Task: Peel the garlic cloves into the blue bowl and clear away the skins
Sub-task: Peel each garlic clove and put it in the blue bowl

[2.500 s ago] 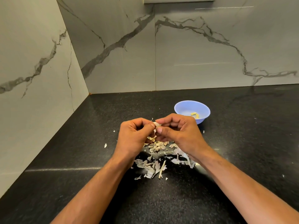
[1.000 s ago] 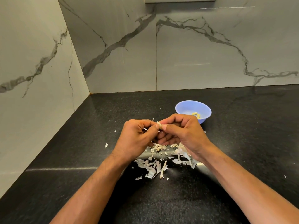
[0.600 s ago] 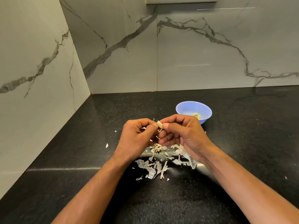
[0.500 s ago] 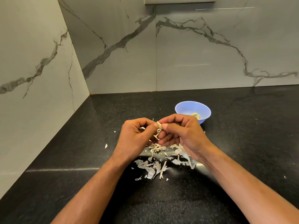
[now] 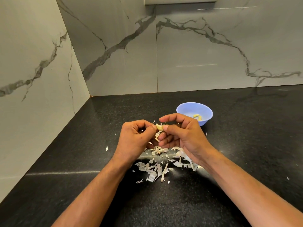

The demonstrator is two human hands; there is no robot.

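1. Head view, landmark: the blue bowl (image 5: 194,112) is taken as the reference. It stands upright on the black speckled countertop (image 5: 246,145), and two pale yellow peeled cloves (image 5: 198,117) are seen lying inside it, towards its nearer right side.

2. Head view, held item: a garlic clove (image 5: 159,127) is held in the air nearer the camera than the bowl and to the bowl's left, apart from the bowl. It appears pale and mostly bare; a scrap of skin seems to hang beneath it, partly hidden by the fingers.

3. Head view, left hand (image 5: 136,140): it is placed to the left of the bowl and nearer the camera. Its fingers are curled inward, and the clove is pinched at its left end between thumb and fingertips.

4. Head view, right hand (image 5: 182,136): it is held just in front of the bowl, overlapping the bowl's near rim in the picture. Its thumb is pressed to the clove's right end, the forefinger is arched over the clove, and the remaining fingers are curled below.

5. Head view, waste: a loose pile of garlic skins (image 5: 157,169) is spread on the countertop nearer the camera than the bowl, beneath both wrists. Stray flakes are scattered around it.

6. Head view, surroundings: marble-veined wall panels (image 5: 196,46) are noted behind the bowl and to its left.
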